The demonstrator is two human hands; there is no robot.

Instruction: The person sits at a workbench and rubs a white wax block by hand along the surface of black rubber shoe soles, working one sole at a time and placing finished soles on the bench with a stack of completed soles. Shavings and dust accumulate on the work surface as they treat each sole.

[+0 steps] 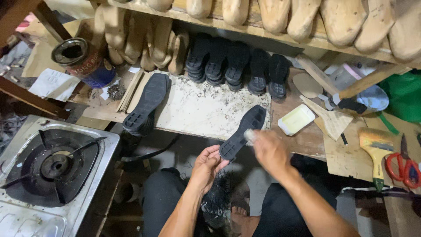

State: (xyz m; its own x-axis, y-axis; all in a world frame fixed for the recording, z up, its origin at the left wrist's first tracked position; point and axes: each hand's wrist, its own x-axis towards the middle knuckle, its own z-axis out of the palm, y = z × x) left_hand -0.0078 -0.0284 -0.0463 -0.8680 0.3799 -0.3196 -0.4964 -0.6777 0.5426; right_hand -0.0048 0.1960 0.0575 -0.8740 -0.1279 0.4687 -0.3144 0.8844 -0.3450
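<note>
My left hand (207,166) grips the heel end of a black shoe sole (244,131), held tread up over the front edge of the white work slab (206,109). My right hand (271,151) presses on the middle of that sole's right side, with a small pale thing (249,135) under its fingers; it is too blurred to name. A second black sole (147,103) lies tread up at the slab's left edge.
A gas stove (50,169) sits at the lower left, an open tin can (83,61) behind it. Black soles (237,66) stand in a row under a shelf of wooden shoe lasts (307,17). To the right lie a pale block (297,119), a paintbrush (376,151) and red scissors (405,164).
</note>
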